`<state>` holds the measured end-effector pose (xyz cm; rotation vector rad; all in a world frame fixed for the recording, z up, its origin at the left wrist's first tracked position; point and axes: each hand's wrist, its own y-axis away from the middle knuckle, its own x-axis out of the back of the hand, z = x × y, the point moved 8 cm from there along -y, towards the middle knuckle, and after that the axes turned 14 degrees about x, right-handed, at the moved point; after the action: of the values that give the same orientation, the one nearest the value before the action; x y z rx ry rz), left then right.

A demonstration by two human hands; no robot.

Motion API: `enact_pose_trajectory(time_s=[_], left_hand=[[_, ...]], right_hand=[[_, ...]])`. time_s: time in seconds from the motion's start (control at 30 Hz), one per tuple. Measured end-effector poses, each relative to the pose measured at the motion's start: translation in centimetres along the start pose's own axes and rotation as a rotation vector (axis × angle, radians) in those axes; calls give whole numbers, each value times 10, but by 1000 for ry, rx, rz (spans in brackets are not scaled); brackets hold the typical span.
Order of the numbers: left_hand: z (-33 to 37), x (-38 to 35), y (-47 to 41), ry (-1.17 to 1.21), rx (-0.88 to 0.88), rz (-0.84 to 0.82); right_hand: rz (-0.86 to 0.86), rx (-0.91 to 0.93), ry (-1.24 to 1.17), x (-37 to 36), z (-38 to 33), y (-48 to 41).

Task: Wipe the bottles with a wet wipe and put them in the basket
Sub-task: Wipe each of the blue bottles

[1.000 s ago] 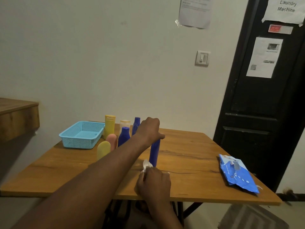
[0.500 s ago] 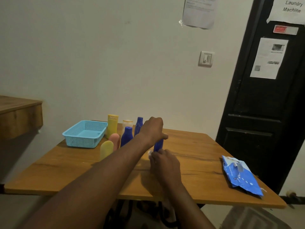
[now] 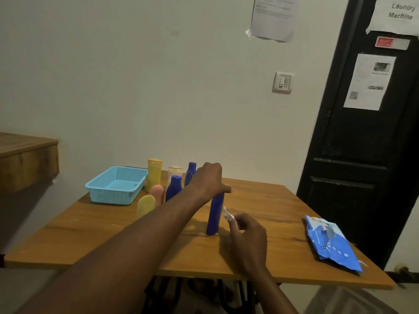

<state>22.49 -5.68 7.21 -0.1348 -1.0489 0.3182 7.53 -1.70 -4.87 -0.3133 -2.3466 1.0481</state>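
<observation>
While the left hand [image 3: 209, 180] grips the top of a tall blue bottle [image 3: 215, 214] standing on the surface [image 3: 90, 234], the right hand [image 3: 248, 232] pinches a wet wipe [image 3: 226, 214] beside it.
Left fingers curl over the bottle's cap end, holding it upright. The right thumb and fingers close on the small white wipe at the bottle's side; whether they touch cannot be told. Wiping well likely needs a firm top hold and full-length strokes round the body. The blue basket [image 3: 115, 189] sits well to the left of the left hand.
</observation>
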Motion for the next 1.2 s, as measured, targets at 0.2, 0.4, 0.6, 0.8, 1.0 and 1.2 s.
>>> enact_pose_trajectory(time_s=[0.2,0.4,0.6,0.8,1.0,1.2], left_hand=[[-9,1,-5,83,40,-56],[-22,15,-8,114,45,-104],[-42,30,-9,55,12,-146],[-56,47,-6,1,7,-159],[-70,57,-5,-36,8,-162],[-82,55,-4,-30,26,-165]], right_hand=[[28,-157,-257,-12,-1,-12],[-61,-200,-406,-32,-13,-19],[-165,-188,-396,-50,-18,-12],[-225,-147,-374,-63,-31,-5],[-271,-146,-351,-76,-41,-2],[-295,-139,-377,-84,-50,-2]])
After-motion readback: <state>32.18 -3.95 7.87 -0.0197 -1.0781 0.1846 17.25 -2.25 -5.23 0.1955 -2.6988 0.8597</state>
